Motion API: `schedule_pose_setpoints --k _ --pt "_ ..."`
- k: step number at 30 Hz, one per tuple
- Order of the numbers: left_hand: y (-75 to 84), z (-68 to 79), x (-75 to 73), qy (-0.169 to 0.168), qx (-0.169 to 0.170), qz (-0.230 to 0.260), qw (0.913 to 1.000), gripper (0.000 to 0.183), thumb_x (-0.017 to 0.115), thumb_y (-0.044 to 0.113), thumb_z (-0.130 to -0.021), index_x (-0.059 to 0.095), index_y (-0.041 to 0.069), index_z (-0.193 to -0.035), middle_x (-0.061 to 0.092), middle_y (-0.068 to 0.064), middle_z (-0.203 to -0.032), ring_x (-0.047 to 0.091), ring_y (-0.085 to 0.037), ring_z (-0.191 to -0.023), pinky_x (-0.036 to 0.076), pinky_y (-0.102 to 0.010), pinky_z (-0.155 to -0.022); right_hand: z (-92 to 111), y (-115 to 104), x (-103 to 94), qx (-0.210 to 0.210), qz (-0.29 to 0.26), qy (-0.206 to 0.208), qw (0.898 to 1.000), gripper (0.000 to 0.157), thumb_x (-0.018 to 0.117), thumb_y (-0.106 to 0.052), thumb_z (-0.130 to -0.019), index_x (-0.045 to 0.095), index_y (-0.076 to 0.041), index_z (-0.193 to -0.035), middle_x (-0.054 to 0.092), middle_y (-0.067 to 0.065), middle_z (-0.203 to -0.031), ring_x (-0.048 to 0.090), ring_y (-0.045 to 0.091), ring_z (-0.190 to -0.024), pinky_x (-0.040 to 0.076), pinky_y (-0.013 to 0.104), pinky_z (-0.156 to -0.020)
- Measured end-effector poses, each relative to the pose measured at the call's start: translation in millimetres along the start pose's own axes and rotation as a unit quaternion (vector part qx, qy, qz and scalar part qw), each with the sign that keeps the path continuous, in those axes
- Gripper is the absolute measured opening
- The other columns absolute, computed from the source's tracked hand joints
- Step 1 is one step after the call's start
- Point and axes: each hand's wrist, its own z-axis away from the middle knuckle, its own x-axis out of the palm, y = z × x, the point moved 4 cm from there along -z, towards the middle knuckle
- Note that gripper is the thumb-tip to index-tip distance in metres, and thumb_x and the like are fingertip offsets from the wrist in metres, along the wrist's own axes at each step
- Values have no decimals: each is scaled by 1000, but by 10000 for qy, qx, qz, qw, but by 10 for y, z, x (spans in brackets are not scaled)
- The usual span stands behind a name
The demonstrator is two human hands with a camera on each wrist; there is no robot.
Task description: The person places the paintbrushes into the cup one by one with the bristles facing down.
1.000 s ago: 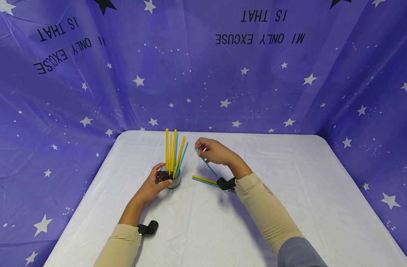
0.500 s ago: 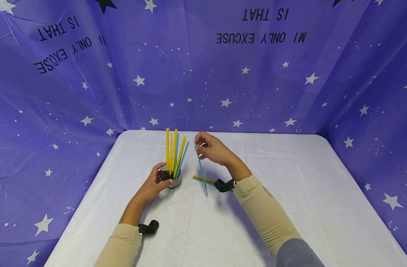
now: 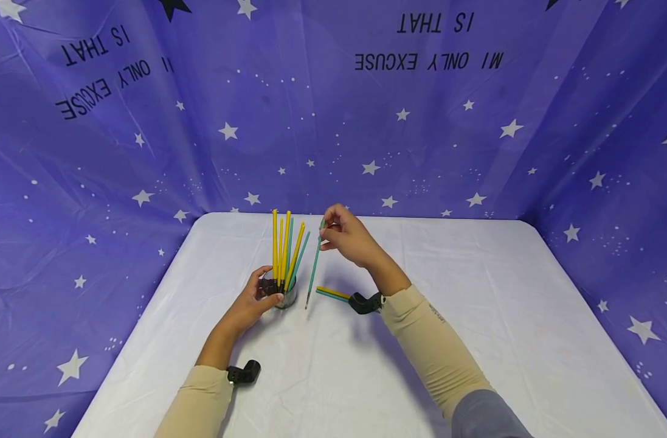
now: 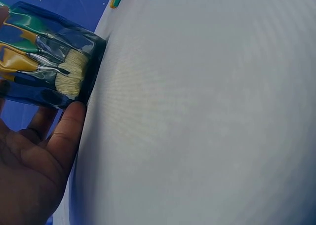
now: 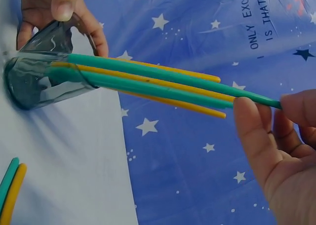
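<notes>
My left hand [image 3: 247,311] grips a clear drinking glass [image 3: 288,300] standing on the table, thumb in front and fingers round its far side. Yellow-handled paintbrushes [image 3: 275,246] and green-handled ones lean in it, handles up. Their pale bristles [image 4: 72,73] show through the glass in the left wrist view. Just right of the glass, my right hand [image 3: 351,238] pinches a slim green paintbrush [image 3: 314,266] near its handle end, with its tip hanging down. In the right wrist view, the held brush's handle [image 5: 256,97] lines up with the glass; whether its tip is inside cannot be told.
A yellow paintbrush [image 3: 328,289] and a green paintbrush [image 3: 330,295] lie side by side on the white-covered table [image 3: 322,377], partly hidden by the black right wrist camera [image 3: 365,303]. A purple star-patterned cloth [image 3: 333,121] rises behind and at both sides.
My right hand has risen with the green paintbrush. The brush has swung from a slant down to the right to near upright, its tip now closer to the glass. The left hand stays put.
</notes>
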Motion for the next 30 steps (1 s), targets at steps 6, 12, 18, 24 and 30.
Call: schedule_pose_setpoints --k 6,12,18,24,30 --pt "15 9 -2 -8 -11 29 10000 78 71 23 -92 21 25 -153 44 -20 -140 44 -37 -130 26 -56 -108 -22 -98 -4 -366 -304 299 9984 15 50 5 -99 40 -3 -106 49 11 -97 59 22 -86 56 40 -78" --pt "14 1 -3 -41 66 39 10000 79 70 22 -93 19 23 -153 44 -21 -141 44 -37 -129 23 -59 -109 -36 -139 28 -786 -608 641 9930 14 50 6 -98 41 -1 -106 50 11 -96 59 20 -83 56 37 -76" --pt "-2 -10 -7 -33 46 36 10000 77 71 22 -92 22 23 -152 46 -21 -138 45 -37 -128 24 -57 -109 -58 2 111 -592 -614 943 9919 14 50 6 -99 41 -1 -107 49 11 -97 56 19 -83 56 36 -77" --pt "4 -12 -6 2 46 2 10000 78 70 23 -93 21 21 -153 45 -22 -137 45 -37 -125 26 -56 -106 -64 179 217 -272 -284 990 9943 15 50 7 -99 42 -3 -108 47 9 -95 56 23 -85 56 36 -77" --pt "4 -13 1 29 51 48 10000 77 70 20 -93 21 21 -152 45 -22 -136 46 -36 -123 27 -54 -106 -69 295 339 -259 -1 786 9966 18 51 6 -98 41 5 -113 46 11 -95 56 36 -88 56 40 -78"
